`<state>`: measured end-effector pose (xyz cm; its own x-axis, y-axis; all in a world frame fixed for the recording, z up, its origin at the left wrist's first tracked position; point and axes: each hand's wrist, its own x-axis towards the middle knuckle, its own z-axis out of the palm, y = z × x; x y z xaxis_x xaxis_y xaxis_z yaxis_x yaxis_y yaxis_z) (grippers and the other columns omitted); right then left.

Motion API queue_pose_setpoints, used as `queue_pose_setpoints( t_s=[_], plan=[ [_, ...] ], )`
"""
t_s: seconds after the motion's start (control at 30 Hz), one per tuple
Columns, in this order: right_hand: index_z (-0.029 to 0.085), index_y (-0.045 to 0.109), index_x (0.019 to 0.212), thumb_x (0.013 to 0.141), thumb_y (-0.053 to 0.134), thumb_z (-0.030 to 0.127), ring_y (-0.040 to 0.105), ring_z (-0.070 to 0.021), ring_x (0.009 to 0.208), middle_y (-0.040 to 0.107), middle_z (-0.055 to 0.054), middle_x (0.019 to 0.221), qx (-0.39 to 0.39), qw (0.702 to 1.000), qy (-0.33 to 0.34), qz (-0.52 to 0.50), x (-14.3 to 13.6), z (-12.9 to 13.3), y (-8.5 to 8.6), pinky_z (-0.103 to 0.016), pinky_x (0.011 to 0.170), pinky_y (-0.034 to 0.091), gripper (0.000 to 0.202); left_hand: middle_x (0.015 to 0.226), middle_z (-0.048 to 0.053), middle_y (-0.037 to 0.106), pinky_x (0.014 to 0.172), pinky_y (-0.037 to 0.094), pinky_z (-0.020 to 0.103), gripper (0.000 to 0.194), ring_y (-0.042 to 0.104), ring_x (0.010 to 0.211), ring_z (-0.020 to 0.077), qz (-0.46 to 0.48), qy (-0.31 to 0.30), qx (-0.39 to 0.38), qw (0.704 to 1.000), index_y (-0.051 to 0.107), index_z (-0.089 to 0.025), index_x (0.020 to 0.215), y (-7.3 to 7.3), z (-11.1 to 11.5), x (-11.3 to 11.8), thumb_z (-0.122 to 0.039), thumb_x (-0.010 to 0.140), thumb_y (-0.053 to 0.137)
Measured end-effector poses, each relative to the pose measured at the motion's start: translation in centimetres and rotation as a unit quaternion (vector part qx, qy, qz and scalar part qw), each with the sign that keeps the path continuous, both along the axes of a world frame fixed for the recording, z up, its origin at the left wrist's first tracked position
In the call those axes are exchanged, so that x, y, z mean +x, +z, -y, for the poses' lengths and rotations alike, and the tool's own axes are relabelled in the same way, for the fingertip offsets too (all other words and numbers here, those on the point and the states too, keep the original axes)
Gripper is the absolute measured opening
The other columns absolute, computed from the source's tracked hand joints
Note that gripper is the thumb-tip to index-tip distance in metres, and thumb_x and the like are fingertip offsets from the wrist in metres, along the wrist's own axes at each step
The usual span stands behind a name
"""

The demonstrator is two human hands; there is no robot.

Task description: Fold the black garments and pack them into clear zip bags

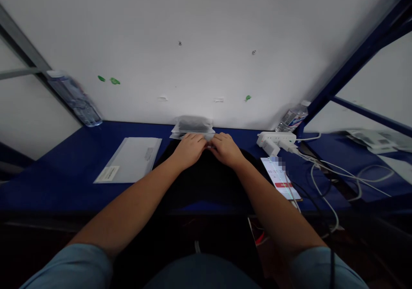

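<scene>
White wall (206, 66) at the back with a few green leafy marks on it, and a blue tabletop (74, 164) running along the bottom of it. Lighting's pretty dim, btw.

Both hands are smack in the middle of the frame, right next to each other. Left hand (190, 149) has its fingers curled down at the near edge of some clear plastic packaging (193, 124), which sits just above center, close to the wall. Right hand (225, 149) is curled in from the other side, fingers bent toward the left hand. Fingertips are mostly tucked out of sight, so I can't tell how far open either hand is or whether it's actually pinching anything. Under the hands and wrists there's a big black item (206, 177), too dark to make out properly.

Left of center, a flat whitish sleeve (130, 160) with labels lies on the tabletop. Big clear bottle (75, 98) leans in the upper left. Over on the right: a smaller bottle (293, 117), a white power strip (273, 137) with plugs in it, a lit phone (280, 177) just below, and a tangle of white cables (322, 169).
</scene>
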<state>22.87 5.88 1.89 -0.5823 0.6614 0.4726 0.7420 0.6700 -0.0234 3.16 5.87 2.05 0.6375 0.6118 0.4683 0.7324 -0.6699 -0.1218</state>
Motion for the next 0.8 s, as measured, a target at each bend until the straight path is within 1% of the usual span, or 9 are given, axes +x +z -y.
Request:
queue_pose_setpoints(
  t_s=[0.13,0.23,0.33,0.4,0.47,0.53,0.63,0.8],
  plan=[
    [0.020,0.060,0.086,0.096,0.059,0.022,0.051,-0.0245,0.088,0.066,-0.008,0.095,0.010,1.000,-0.017,-0.016,-0.2,0.1,-0.1,-0.036,0.076,0.031,0.010,0.096,0.009,0.067,0.086,0.043,0.041,0.017,0.061,0.095,0.0264,0.007,-0.003,0.008,1.000,0.065,-0.015,0.095,0.0,0.1,0.0,-0.022,0.100,0.050],
    [0.020,0.060,0.085,0.095,0.057,0.019,0.050,-0.0249,0.088,0.065,-0.008,0.094,0.016,0.999,-0.014,-0.024,-0.5,0.2,-0.2,-0.037,0.076,0.031,0.010,0.097,0.008,0.067,0.086,0.044,0.041,0.014,0.061,0.095,0.0264,0.022,-0.014,0.003,1.000,0.064,-0.016,0.097,0.1,0.2,0.0,-0.025,0.099,0.054],
    [0.020,0.061,0.087,0.096,0.055,0.018,0.050,-0.0253,0.088,0.064,-0.009,0.094,0.019,0.999,0.000,-0.036,-0.5,0.1,-0.3,-0.038,0.076,0.033,0.011,0.097,0.008,0.067,0.085,0.045,0.040,0.014,0.062,0.095,0.0261,0.035,-0.019,-0.003,0.999,0.064,-0.017,0.096,0.0,0.1,0.0,-0.030,0.098,0.058],
    [0.021,0.060,0.087,0.096,0.056,0.019,0.050,-0.0247,0.087,0.064,-0.008,0.095,0.007,0.998,0.024,-0.053,-0.2,0.0,-0.3,-0.037,0.078,0.036,0.010,0.094,0.007,0.067,0.084,0.045,0.039,0.014,0.062,0.093,0.0250,0.039,-0.018,-0.006,0.999,0.063,-0.018,0.093,0.0,-0.1,0.0,-0.029,0.099,0.057],
    [0.021,0.060,0.087,0.094,0.060,0.019,0.051,-0.0235,0.087,0.063,-0.008,0.095,-0.011,0.996,0.052,-0.076,0.2,-0.3,-0.1,-0.037,0.080,0.038,0.007,0.093,0.006,0.067,0.084,0.046,0.038,0.015,0.062,0.091,0.0238,0.040,-0.017,-0.009,0.999,0.063,-0.018,0.091,-0.1,-0.2,-0.1,-0.027,0.100,0.055],
    [0.021,0.059,0.084,0.091,0.064,0.019,0.052,-0.0223,0.084,0.062,-0.007,0.091,-0.025,0.993,0.072,-0.090,0.6,-0.5,0.0,-0.036,0.081,0.040,0.009,0.094,0.007,0.067,0.085,0.046,0.039,0.017,0.062,0.091,0.0238,0.031,-0.024,-0.006,0.999,0.064,-0.017,0.093,-0.2,-0.2,-0.1,-0.026,0.101,0.052],
    [0.021,0.058,0.079,0.090,0.064,0.016,0.051,-0.0213,0.080,0.062,-0.005,0.086,-0.027,0.993,0.075,-0.088,0.8,-0.6,0.1,-0.035,0.078,0.040,0.014,0.097,0.008,0.068,0.086,0.046,0.039,0.019,0.062,0.094,0.0245,0.021,-0.038,0.005,0.999,0.065,-0.017,0.097,-0.2,-0.3,-0.1,-0.025,0.102,0.049],
    [0.020,0.058,0.078,0.091,0.059,0.011,0.050,-0.0211,0.080,0.061,-0.006,0.084,-0.020,0.993,0.085,-0.077,0.5,-0.5,0.0,-0.035,0.077,0.039,0.016,0.098,0.007,0.067,0.084,0.046,0.038,0.015,0.061,0.094,0.0240,0.020,-0.052,0.013,0.998,0.066,-0.018,0.097,0.1,-0.2,-0.6,-0.021,0.099,0.051]
  ],
)
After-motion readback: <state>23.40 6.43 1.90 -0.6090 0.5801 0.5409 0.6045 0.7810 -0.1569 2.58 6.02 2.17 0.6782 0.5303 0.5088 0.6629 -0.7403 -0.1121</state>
